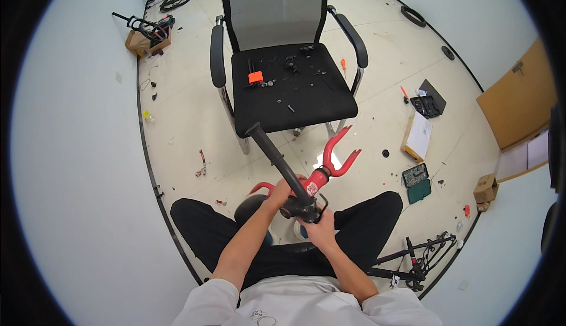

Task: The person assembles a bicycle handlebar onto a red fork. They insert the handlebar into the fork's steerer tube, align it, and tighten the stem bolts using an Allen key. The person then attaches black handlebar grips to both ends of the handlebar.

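Note:
A small red bike frame with a fork [318,180] lies tilted over my lap, its two fork legs pointing away to the right. A dark handlebar [277,158] with a flared end slants across it and meets a black stem [305,209]. My left hand [284,190] is wrapped round the red frame beside the handlebar; its fingertips are partly hidden. Closed just below the stem is my right hand [321,230], with a thin bent hex key [324,202] rising from its fingers against the stem. A dark rounded part [250,207] shows behind my left forearm.
A black office chair [295,99] stands ahead, with an orange-handled tool set [255,77] and loose bolts on its seat. Right on the floor are a white-topped box [417,136], a green case [418,191] and a black bike frame [418,261]. A cardboard box [147,42] sits far left.

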